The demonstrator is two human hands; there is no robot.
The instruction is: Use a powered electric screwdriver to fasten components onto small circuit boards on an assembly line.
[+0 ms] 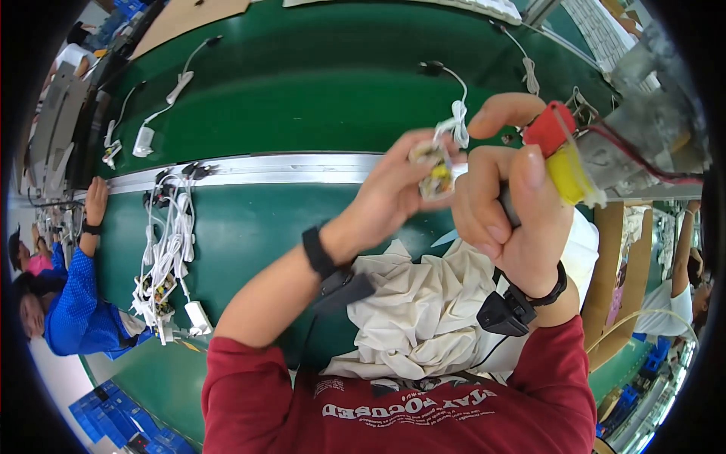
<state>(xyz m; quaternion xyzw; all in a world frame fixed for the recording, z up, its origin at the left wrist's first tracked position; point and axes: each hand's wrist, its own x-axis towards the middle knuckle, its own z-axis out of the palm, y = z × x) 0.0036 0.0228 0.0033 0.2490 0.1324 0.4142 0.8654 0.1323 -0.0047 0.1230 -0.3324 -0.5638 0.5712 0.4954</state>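
Observation:
My left hand is closed on a small circuit board with yellow and pale parts. A white cable, bundled in loops, runs from the board toward a dark plug lying beyond. Close to the board on its right, my right hand has its fingers curled round something greyish that I cannot make out. Just past my right thumb are a red block and a yellow part, with red and black wires leading into a blurred grey fixture. Whether my fingers touch the red block is unclear.
A heap of white cables with adapters lies on the green bench to the left. A metal rail crosses it; more corded adapters lie beyond. Crumpled cream cloth covers my front. A cardboard box stands right; a blue-sleeved person sits left.

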